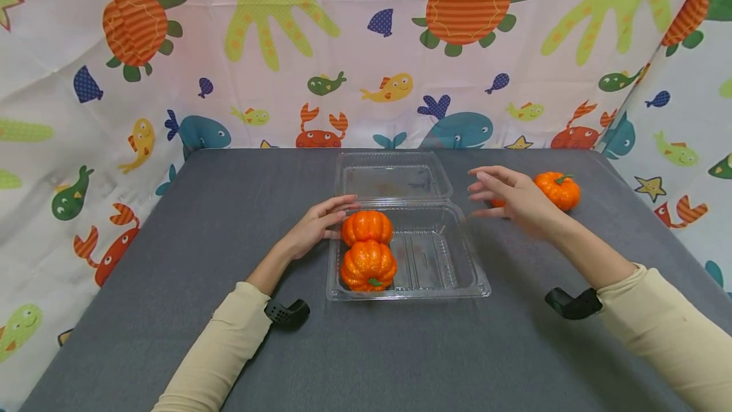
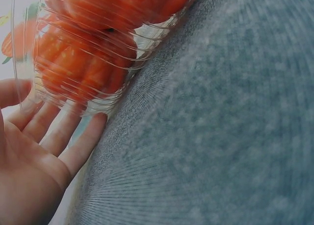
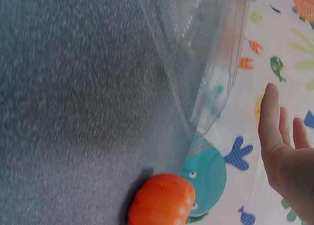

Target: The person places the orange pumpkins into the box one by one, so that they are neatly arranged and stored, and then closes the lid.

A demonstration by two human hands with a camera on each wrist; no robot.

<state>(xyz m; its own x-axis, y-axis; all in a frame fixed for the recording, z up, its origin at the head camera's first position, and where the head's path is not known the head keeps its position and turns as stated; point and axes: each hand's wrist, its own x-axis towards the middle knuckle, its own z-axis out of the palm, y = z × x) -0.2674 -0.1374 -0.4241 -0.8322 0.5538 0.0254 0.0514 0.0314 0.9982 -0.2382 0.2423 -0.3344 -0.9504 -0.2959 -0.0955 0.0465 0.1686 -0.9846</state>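
Two small orange pumpkins, a far one (image 1: 367, 226) and a near one (image 1: 369, 267), sit at the left end of a clear plastic clamshell container (image 1: 480, 289). My left hand (image 1: 313, 229) rests at the container's left side. In the left wrist view its fairly straight fingers (image 2: 61, 134) touch the clear wall beneath the pumpkins. To the right of the container, my right hand (image 1: 515, 201) hovers with extended fingers and holds nothing. Another pumpkin (image 1: 557, 191) lies beyond that hand, and one more orange piece (image 1: 498, 203) is mostly hidden behind its fingers.
The container's lid (image 1: 393, 178) lies folded back toward the far edge of the grey table (image 1: 412, 355). A curtain (image 1: 354, 37) printed with sea animals hangs behind the table and along both sides. Each wrist wears a black camera mount (image 1: 574, 304).
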